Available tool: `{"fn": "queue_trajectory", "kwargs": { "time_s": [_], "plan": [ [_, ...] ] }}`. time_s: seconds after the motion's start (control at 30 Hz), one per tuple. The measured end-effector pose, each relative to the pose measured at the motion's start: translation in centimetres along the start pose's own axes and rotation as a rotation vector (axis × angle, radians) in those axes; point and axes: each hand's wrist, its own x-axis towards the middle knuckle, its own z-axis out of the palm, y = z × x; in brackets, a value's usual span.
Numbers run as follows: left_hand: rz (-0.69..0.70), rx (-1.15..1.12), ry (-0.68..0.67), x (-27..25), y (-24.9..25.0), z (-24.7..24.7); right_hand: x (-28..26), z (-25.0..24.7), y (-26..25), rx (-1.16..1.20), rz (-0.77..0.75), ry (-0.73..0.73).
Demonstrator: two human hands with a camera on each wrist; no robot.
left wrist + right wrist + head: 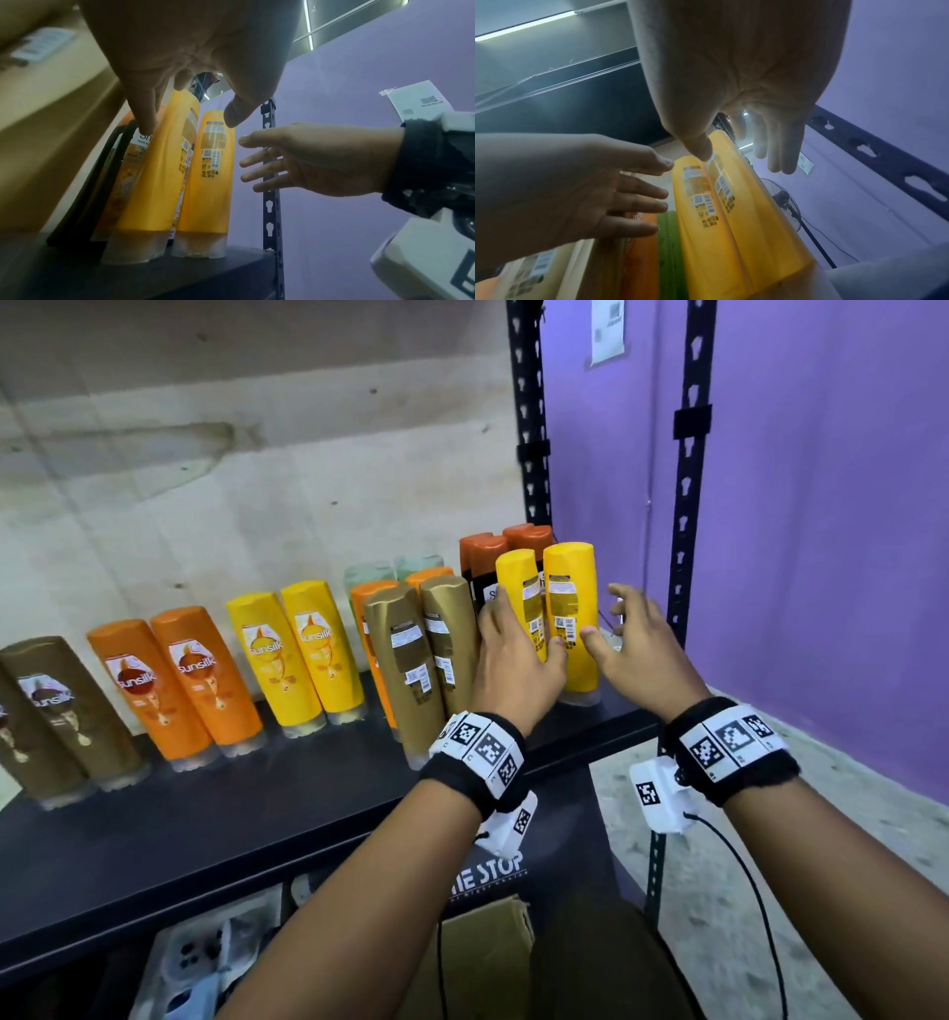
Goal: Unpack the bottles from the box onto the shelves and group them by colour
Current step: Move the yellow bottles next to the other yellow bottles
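Observation:
Two yellow bottles stand upright, back labels toward me, at the right end of the black shelf [257, 803]: a left one [519, 588] and a right one [570, 588]. My left hand [516, 654] straddles the left yellow bottle [154, 182] with straight, spread fingers, and the thumb reaches toward the right one [208, 192]. My right hand [611, 624] is open just right of the right bottle, thumb near its side. I cannot tell whether either hand touches a bottle. In the right wrist view both bottles [731, 233] fill the middle.
Along the shelf stand pairs of bottles: brown [51, 711], orange [179, 680], yellow [303, 649], gold [411, 660], with orange, green [369, 570] and orange-capped dark ones [482, 552] behind. The black rack upright [688, 505] is right of my hand. A cardboard box [493, 942] sits below.

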Motion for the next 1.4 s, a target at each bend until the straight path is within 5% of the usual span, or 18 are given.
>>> {"fn": "queue_trajectory", "kwargs": {
  "time_s": [0.33,1.1,1.4],
  "plan": [
    [-0.326,-0.278,-0.026,2.3,-1.1,3.6,2.5,3.4,0.3,0.309,0.118,-0.083],
    [-0.198,-0.352,0.026,-0.7,-3.2,4.9,0.1,2.5,3.7,0.312,0.028,0.041],
    [-0.275,-0.546,0.075,1.8,-3.6,5.2,0.7,3.1,4.1,0.501,0.076,0.066]
  ]
}}
